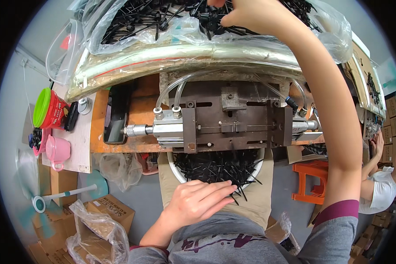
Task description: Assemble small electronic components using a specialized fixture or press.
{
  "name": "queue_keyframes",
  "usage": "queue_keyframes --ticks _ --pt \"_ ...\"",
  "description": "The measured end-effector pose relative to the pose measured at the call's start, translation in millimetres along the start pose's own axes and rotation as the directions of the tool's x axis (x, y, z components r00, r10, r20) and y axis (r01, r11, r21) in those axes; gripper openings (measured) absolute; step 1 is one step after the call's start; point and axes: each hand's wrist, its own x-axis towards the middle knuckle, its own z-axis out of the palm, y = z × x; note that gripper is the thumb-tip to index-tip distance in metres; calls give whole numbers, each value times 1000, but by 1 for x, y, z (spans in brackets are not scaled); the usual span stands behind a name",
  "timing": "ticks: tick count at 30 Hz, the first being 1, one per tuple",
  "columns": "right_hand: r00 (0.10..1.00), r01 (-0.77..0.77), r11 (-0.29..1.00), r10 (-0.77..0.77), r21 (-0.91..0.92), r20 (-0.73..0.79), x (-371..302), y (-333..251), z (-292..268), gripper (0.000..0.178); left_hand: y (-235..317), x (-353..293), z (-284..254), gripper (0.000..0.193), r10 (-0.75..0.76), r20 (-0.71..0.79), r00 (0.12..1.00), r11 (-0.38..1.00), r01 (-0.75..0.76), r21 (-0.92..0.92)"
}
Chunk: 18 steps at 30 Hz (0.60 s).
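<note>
Head view. The right hand (242,13) reaches to the upper edge, over a heap of black long-stemmed parts (163,17) in a tray (180,56) lined with clear plastic film (332,37). Its thumb and forefinger are set apart; the hand is partly cut off by the frame, so whether its grip has closed on a part cannot be told.

The left hand (193,200) lies across the near side of a white basin (258,167), fingers together and gently bent, fingertips at the stems of further black parts (207,165). Its underside is hidden, and whether this grip grasps anything cannot be told. The basin rests at the person's lap, over beige cloth (263,193).

Between the two heaps, a dark metal fixture (246,97) stands at the worktop (141,110), flanked by a left cylinder (169,132) and a right cylinder (299,126), with clear tubes (168,90) running to them. To the left are a phone (115,116), a red tub (57,110) and a pink cup (58,148). An orange stool (310,180) stands on the floor, right of the basin; farther right sits a co-worker (379,189) in white.
</note>
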Motion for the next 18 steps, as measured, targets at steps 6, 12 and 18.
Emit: queue_keyframes --ticks 6,12,18 --pt "941 -11 982 73 -187 331 35 -10 18 46 0 -6 0 28 -13 9 1000 1000 13 -4" --pt "920 85 981 -11 -174 391 34 0 11 42 -4 -8 0 27 -16 13 1000 1000 17 -18" --pt "973 40 999 -35 -18 228 18 -10 -2 40 -3 -8 1 26 0 -1 1000 1000 0 -23"
